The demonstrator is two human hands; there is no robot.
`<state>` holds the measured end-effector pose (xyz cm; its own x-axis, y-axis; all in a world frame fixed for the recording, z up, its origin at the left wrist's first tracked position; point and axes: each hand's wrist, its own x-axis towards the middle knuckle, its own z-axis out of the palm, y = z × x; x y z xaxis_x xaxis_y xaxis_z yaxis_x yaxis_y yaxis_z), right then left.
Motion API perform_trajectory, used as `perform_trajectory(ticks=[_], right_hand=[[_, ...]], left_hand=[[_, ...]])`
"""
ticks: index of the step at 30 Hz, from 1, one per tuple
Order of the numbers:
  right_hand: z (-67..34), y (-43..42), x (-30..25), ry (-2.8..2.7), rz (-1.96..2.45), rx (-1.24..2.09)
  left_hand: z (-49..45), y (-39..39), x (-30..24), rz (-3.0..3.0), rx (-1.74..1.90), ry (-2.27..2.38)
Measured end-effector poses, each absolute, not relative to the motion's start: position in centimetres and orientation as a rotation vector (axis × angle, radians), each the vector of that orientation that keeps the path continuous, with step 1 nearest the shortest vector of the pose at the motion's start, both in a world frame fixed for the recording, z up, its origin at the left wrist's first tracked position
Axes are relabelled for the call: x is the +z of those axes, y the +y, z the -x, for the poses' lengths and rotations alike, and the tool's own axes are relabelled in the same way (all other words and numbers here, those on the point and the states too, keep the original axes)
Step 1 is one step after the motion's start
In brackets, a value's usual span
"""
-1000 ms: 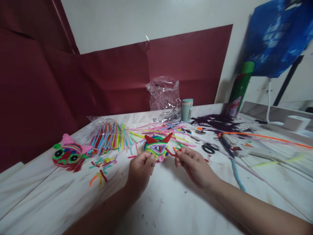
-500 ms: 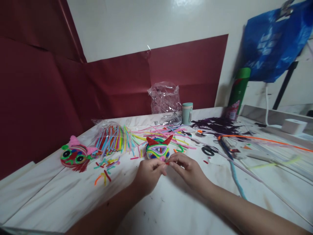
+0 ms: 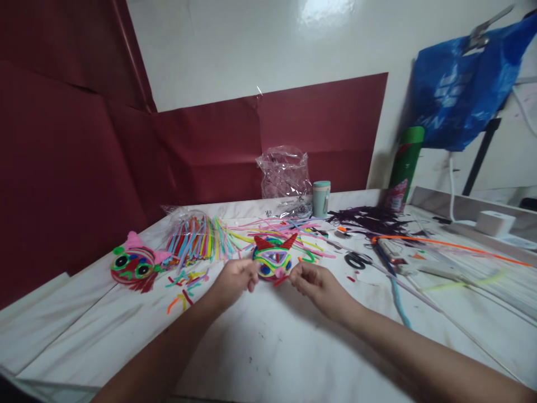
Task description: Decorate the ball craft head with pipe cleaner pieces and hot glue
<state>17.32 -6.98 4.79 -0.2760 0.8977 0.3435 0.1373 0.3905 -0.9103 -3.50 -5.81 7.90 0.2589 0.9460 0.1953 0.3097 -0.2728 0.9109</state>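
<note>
A colourful mask-like face (image 3: 272, 258) made of pipe cleaners, with red pointed ears and a pink nose, stands on the table between my hands. My right hand (image 3: 316, 285), just right of it, is closed in a pinch on a short red pipe cleaner (image 3: 281, 281), whose free end points left in front of the face's lower edge. To the left, my left hand (image 3: 237, 280) is closed, fingertips together beside the face. Whatever it may hold is too small to make out.
A second pipe-cleaner face (image 3: 133, 267) lies at the left, near cut pieces (image 3: 187, 282) and a bag of pipe cleaners (image 3: 197, 238). Black scissors (image 3: 356, 259), a glue gun (image 3: 440, 270) and purple strands (image 3: 369, 218) are on the right. A green cup (image 3: 321, 198) stands behind.
My hands have drawn apart, the left one moving left. The red pipe cleaner now shows extending from my right fingers, and more of the face is uncovered. The view has shifted slightly.
</note>
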Motion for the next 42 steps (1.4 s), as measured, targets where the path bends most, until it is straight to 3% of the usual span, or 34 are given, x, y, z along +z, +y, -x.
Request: perform_trajectory(ticks=[3,9,15,27,35,42], right_hand=[[-17.4,-6.1,5.5,-1.606,1.001,1.071],[-16.4,-5.9,6.5,-1.642,0.987,1.043],[-16.1,-5.2,5.4,-1.672,0.977,0.954],[-16.0,-5.8,4.6,-1.711,0.942,0.858],[-16.2,-4.0,4.6,-1.43,0.996,0.988],[-15.1,-2.5,3.7,-1.296,1.033,1.047]], left_hand=[[3.5,-5.4,8.6,-1.829,1.254,1.288],[1.2,-6.1,9.0,-2.141,0.923,1.255],[0.5,-5.6,8.1,-2.173,0.915,1.228],[0.9,-5.1,6.2,-1.702,1.059,1.018],[2.0,-2.7,5.3,-1.606,1.625,1.184],[1.9,-0.9,5.4,-1.489,1.152,0.83]])
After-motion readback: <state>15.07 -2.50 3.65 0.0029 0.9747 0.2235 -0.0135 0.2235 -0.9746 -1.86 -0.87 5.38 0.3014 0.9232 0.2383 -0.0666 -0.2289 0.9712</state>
